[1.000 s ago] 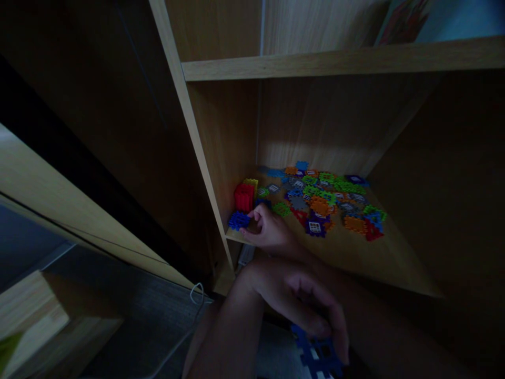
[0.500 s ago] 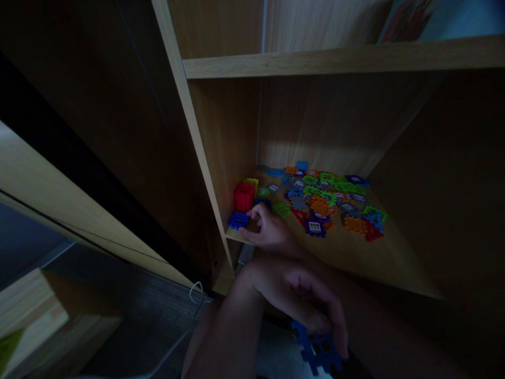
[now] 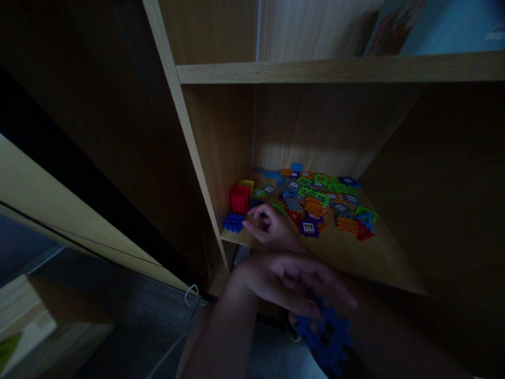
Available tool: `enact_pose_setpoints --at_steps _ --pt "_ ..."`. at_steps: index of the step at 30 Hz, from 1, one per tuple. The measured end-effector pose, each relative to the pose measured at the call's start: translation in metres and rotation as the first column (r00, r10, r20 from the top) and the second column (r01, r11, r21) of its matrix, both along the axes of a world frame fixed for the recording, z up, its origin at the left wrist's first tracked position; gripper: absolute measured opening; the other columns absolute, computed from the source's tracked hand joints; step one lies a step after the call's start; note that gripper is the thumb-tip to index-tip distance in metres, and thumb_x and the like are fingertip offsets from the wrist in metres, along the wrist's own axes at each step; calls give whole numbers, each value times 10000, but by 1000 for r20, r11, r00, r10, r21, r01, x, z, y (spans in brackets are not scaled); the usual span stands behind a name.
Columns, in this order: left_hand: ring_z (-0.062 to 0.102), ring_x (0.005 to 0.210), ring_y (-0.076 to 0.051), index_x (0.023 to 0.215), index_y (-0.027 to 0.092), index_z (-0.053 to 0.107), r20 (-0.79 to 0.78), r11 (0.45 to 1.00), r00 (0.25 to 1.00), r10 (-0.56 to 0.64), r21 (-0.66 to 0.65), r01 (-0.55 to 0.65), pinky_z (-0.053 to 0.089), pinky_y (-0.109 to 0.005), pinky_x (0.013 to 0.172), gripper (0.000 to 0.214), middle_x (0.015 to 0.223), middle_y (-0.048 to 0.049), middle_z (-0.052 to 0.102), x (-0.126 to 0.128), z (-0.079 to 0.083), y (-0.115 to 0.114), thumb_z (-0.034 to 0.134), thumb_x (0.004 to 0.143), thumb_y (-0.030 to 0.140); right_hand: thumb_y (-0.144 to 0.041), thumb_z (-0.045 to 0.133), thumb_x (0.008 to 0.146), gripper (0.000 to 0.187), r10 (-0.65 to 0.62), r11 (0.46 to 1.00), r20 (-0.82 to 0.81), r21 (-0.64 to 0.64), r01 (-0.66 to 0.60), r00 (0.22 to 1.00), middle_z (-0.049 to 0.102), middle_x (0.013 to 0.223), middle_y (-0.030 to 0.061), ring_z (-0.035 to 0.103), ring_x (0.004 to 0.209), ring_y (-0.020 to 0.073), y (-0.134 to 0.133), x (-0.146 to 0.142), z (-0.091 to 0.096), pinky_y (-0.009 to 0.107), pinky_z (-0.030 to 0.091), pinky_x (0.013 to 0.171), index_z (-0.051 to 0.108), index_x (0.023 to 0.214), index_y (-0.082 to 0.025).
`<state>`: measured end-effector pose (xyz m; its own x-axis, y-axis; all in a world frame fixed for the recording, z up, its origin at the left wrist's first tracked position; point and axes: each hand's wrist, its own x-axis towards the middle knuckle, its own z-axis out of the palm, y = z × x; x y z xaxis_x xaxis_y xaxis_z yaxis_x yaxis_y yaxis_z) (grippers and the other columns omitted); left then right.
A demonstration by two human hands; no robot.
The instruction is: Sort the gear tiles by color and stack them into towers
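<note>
My left hand (image 3: 292, 284) reaches in from the bottom, pinching a blue notched building tile (image 3: 327, 334) with square holes between thumb and fingers. Its forearm crosses in front of my right arm. Over the lower shelf, my right hand (image 3: 272, 226) has thumb and fingers curved but apart, with nothing between them. Just left of its fingertips lies a small stack of blue tiles (image 3: 233, 222) at the shelf's front left corner. Behind that stand a stack of red tiles (image 3: 239, 198) and some yellow tiles (image 3: 246, 185). Another blue tile is partly hidden behind my right hand.
Many loose tiles in green, orange, grey, purple and red (image 3: 313, 205) spread over the shelf board (image 3: 355, 263). An upper shelf (image 3: 315, 71) holds a blue book-like item (image 3: 453, 31). A white cable (image 3: 192, 296) lies on the floor, near a wooden box (image 3: 51, 316) at lower left.
My right hand has drawn slightly away from the blue stack, its fingers parting. The blue tile in my left hand has turned and sits higher and further right. The view has shifted slightly.
</note>
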<state>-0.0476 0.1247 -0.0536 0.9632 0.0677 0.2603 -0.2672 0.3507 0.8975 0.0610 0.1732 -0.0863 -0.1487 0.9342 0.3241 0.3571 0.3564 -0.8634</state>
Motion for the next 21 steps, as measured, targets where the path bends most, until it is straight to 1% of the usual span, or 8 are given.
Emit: enact_pose_setpoints --at_steps 1,3,5,8,11,13,18,21 --pt "749 749 -122 1440 232 659 23 995 996 89 -57 -87 522 -151 614 544 1031 -1 745 0 -2 -1 787 912 243 -581 716 912 357 -1 1000 -24 -16 1 1000 739 1112 37 622 670 143 0 9 4 296 476 570 552 971 -270" --pt "750 726 -140 1502 243 606 74 953 959 273 -155 -259 549 -171 615 653 960 -13 747 3 -5 0 836 893 283 -640 691 920 390 -37 999 -19 -37 36 999 729 962 20 621 658 158 2 33 15 287 447 542 565 948 -273" --pt "737 722 -146 1425 215 657 50 862 877 479 -214 -459 592 -214 649 613 971 -45 752 12 -9 3 881 862 309 -677 647 938 410 -169 985 4 31 169 986 682 809 11 602 648 173 9 58 28 288 425 541 572 929 -274" --pt "722 721 -142 1192 169 734 -25 705 731 682 -240 -667 616 -266 719 447 986 -60 759 26 -15 10 921 825 343 -609 575 1008 354 -283 946 118 198 256 952 695 845 37 636 741 200 21 88 39 307 472 653 617 972 -259" --pt "728 749 -144 1035 137 748 -59 628 653 755 -220 -747 612 -278 786 363 924 -54 766 36 -21 16 929 821 367 -490 569 1021 283 -362 899 295 361 248 884 686 848 58 637 815 223 31 97 33 331 476 760 650 902 -246" --pt "741 779 -150 1017 127 755 -74 582 606 792 -210 -786 615 -286 828 368 923 -57 773 41 -25 20 934 820 381 -447 556 1021 281 -365 895 328 383 231 871 677 823 55 631 815 224 34 97 23 331 464 765 648 850 -244" --pt "780 869 -203 1044 179 755 -100 416 448 889 -238 -878 631 -392 936 386 974 -39 781 43 -37 29 923 827 449 -503 499 1061 368 -330 917 173 290 272 928 724 821 38 648 761 200 34 101 10 315 466 729 674 881 -234" --pt "747 1115 -241 1114 222 799 27 297 296 955 -17 -955 558 -441 1090 247 1162 -78 778 37 -38 33 807 946 404 -584 544 1036 404 -214 961 51 189 202 975 752 869 38 685 800 203 34 107 11 316 501 756 696 912 -231"
